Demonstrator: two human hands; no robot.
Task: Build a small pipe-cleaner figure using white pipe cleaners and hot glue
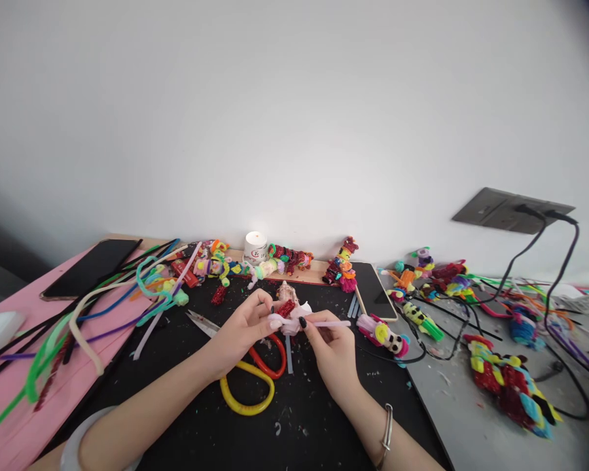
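My left hand (243,327) is closed in a pinch on the left end of a pale lilac pipe cleaner (331,323). From the right, my right hand (331,350) pinches the same strip, whose free end sticks out past the fingers. Between and just behind the fingertips is a small pale pink and sparkly red pipe cleaner piece (288,309); whether it is joined to the strip I cannot tell. Below my hands lie scissors (248,389) with one yellow and one red handle, blades pointing left. A translucent glue stick (289,356) is beside the red handle.
Colourful pipe cleaner dolls (341,265) line the back, near a paper cup (256,246). Loose pipe cleaners (86,320) and a dark phone (91,268) cover the left. A second phone (375,291), more dolls (513,386) and black cables (550,314) occupy the right.
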